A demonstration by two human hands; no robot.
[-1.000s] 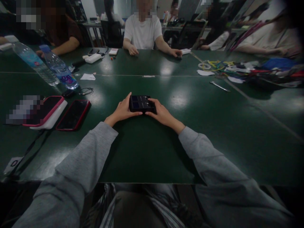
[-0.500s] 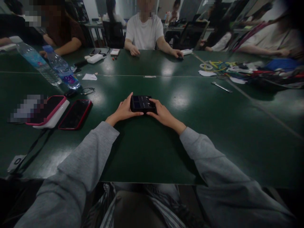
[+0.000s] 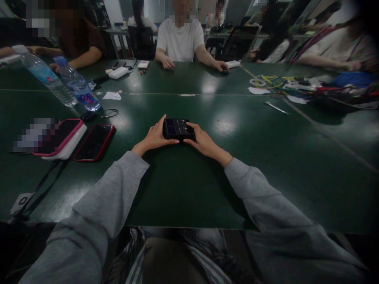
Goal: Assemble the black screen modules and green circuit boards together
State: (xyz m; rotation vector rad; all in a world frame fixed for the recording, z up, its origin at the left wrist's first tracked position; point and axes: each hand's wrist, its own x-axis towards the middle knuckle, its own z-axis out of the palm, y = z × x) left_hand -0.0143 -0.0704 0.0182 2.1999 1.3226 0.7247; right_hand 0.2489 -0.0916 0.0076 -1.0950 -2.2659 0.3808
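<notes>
My left hand (image 3: 154,138) and right hand (image 3: 201,141) grip a small black box (image 3: 178,129) that rests flat on the green tabletop (image 3: 183,189), at its centre and well in from the near edge. The long axis of the box runs left to right. Its top face points up and shows a grid of dark compartments; what they hold is too dark to tell. My left fingers (image 3: 161,120) wrap the left end, with the thumb along the near edge. My right fingers (image 3: 192,126) lie over the right end and the near right corner. Both sets of fingers are clamped on the box. No writing on the box can be read.

Left of my hands, two phones lie flat and just beside each other: one with a red rim (image 3: 94,142) and, further left, one with a pink rim (image 3: 57,136) on a white pad. A black cable (image 3: 41,185) runs from them toward the near left edge. Far left, two clear water bottles (image 3: 75,85) with blue caps stand close together; their labels are printed, but the text is not legible. A metal wrench (image 3: 276,107) lies far right, near a heap of coloured cables (image 3: 296,85).

A person in a white shirt (image 3: 180,39) sits at the far side, both hands on the tabletop.
</notes>
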